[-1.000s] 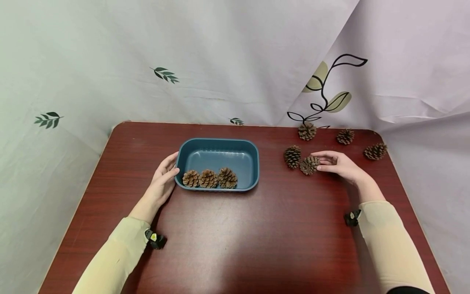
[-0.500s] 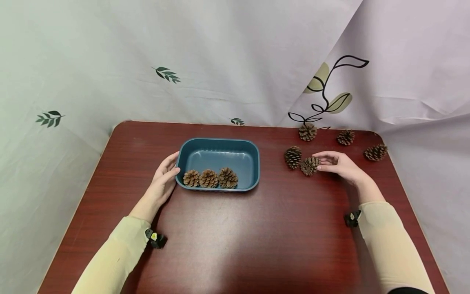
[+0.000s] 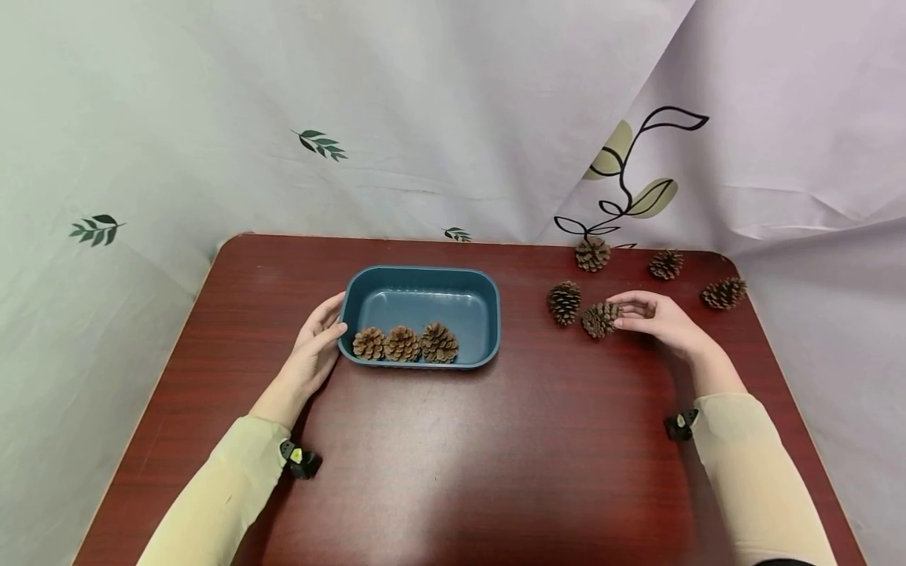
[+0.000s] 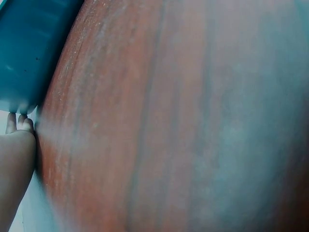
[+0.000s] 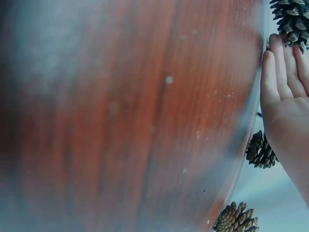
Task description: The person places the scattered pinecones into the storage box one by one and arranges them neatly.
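Note:
A blue tray [image 3: 495, 314] sits mid-table with three pine cones [image 3: 402, 343] in a row along its near wall. My left hand [image 3: 318, 338] rests against the tray's left end, fingers relaxed; in the left wrist view its fingertips [image 4: 19, 123] meet the tray [image 4: 29, 48]. My right hand [image 3: 647, 313] lies on the table to the right, its straight fingers touching a loose pine cone [image 3: 599, 318]. The right wrist view shows those fingers [image 5: 285, 63] straight, tips at the cone [image 5: 289, 19]. The thumb is hidden there.
More loose cones lie on the dark red table [image 3: 460, 456]: one [image 3: 564, 302] just left of the touched cone, others near the back edge [image 3: 591, 253], [image 3: 666, 264] and at the right edge [image 3: 723, 292]. Leaf-printed white cloth hangs behind and beside the table.
The cone under my right fingers has tipped and shifted slightly to the right. The left hand and the tray have stayed still.

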Tool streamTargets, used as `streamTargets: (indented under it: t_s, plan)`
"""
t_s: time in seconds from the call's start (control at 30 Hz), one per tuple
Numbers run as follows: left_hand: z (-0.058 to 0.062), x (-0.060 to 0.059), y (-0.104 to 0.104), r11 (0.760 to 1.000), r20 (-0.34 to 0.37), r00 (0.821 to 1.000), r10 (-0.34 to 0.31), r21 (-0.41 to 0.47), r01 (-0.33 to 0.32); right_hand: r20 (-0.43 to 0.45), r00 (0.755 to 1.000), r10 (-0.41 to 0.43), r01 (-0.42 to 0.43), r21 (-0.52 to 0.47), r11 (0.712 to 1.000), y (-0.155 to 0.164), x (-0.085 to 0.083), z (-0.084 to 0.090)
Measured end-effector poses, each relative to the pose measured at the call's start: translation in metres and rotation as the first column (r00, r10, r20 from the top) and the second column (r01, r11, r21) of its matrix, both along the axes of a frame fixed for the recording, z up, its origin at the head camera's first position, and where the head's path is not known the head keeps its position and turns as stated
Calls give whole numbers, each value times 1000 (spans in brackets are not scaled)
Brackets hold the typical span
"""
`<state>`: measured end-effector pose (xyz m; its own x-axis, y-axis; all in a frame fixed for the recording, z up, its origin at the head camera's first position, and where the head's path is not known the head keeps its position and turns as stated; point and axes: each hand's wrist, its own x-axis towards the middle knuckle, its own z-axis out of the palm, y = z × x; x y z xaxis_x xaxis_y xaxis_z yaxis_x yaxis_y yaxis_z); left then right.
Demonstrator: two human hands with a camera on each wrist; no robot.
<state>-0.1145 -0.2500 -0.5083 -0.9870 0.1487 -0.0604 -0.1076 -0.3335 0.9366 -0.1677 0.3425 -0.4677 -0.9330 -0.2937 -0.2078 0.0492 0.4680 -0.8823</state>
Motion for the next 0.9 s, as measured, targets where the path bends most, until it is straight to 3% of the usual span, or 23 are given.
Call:
streamTargets:
  t_s: [0.6,0.9]
  plan:
    - [-1,0,-1,1000,-3,1000,-2,6,2,-93,996,-14,5,-97,995,-19,9,20]
    - [-1,0,-1,1000,-4,1000,-6,11,6,-182,983,10,-24,-74,997,-36,12,34]
